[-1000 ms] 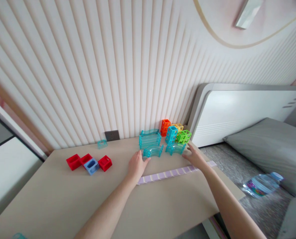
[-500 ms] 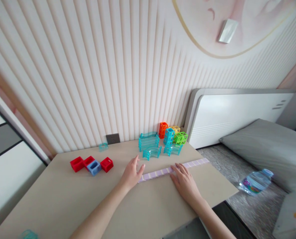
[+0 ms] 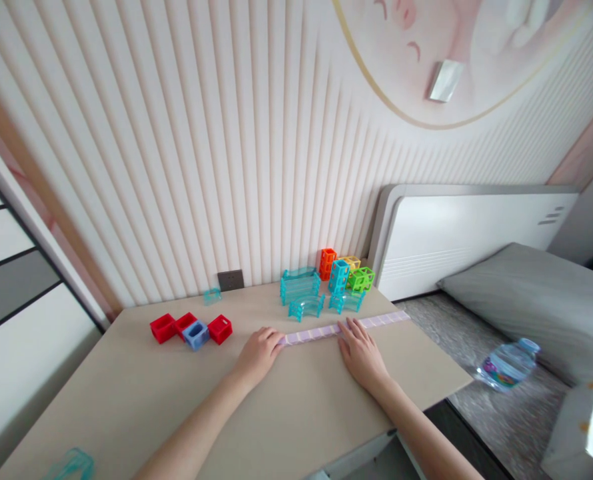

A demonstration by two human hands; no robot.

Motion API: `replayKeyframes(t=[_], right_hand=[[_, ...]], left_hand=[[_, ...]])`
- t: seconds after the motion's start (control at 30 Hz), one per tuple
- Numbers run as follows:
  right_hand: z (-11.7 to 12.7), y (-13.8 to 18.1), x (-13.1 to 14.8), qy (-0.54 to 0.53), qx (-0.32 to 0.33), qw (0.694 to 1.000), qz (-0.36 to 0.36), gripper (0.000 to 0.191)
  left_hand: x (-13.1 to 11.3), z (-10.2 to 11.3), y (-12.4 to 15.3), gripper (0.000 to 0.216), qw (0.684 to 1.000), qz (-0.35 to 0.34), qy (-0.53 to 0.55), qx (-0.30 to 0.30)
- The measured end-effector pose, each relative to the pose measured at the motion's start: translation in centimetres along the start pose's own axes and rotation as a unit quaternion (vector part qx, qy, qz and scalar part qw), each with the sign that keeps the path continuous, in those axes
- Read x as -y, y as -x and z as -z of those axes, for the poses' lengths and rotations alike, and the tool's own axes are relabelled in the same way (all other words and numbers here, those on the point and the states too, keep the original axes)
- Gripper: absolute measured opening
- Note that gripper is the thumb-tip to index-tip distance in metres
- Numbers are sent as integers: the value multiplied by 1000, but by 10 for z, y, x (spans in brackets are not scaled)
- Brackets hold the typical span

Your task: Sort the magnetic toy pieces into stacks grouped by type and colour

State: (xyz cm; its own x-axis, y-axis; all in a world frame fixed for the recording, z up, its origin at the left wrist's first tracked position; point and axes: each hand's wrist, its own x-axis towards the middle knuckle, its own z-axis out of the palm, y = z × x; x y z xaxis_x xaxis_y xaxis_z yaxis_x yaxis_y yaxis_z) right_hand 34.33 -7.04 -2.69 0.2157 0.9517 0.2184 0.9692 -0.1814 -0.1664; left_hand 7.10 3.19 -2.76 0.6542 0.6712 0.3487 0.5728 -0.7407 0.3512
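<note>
A long, flat purple strip with pale cross stripes (image 3: 311, 335) lies across the table. My left hand (image 3: 260, 351) is at its left end, with the fingers closed together over that end. My right hand (image 3: 360, 352) rests flat on the strip's middle, fingers stretched out. Just behind the strip stand two curved clear-teal track pieces, one on the left (image 3: 306, 307) and one on the right (image 3: 347, 301). A larger teal piece (image 3: 299, 287) is behind them.
Red blocks (image 3: 220, 329) and a blue block (image 3: 195, 335) sit on the left. Orange (image 3: 327, 264), blue (image 3: 339, 276) and green (image 3: 360, 279) open-frame blocks stand at the back. A teal piece (image 3: 74, 465) is near the front left; a bottle (image 3: 509, 364) lies on the bed.
My left hand has closed from spread fingers onto the strip's left end. That end has shifted slightly away from me. My right hand still lies on the strip. The view has tilted slightly.
</note>
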Motion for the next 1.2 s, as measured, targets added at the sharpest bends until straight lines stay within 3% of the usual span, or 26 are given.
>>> replayKeyframes(t=[0.63, 0.83, 1.0, 1.1, 1.2], right_hand=[[-12, -1, -4, -22, -32, 999, 31, 50], [-7, 4, 1, 13, -114, 990, 80, 46], [-7, 13, 44, -35, -122, 965, 229, 46], [-11, 15, 94, -96, -95, 943, 305, 47], [-17, 8, 150, -152, -67, 916, 365, 42]], left_hand=[[9, -3, 2, 15, 999, -18, 13, -36], [6, 4, 14, 28, 998, -26, 6, -48], [14, 22, 37, 25, 995, -70, -46, -44], [25, 38, 53, 27, 992, -89, -75, -43], [38, 53, 66, 29, 991, -70, -77, -83]])
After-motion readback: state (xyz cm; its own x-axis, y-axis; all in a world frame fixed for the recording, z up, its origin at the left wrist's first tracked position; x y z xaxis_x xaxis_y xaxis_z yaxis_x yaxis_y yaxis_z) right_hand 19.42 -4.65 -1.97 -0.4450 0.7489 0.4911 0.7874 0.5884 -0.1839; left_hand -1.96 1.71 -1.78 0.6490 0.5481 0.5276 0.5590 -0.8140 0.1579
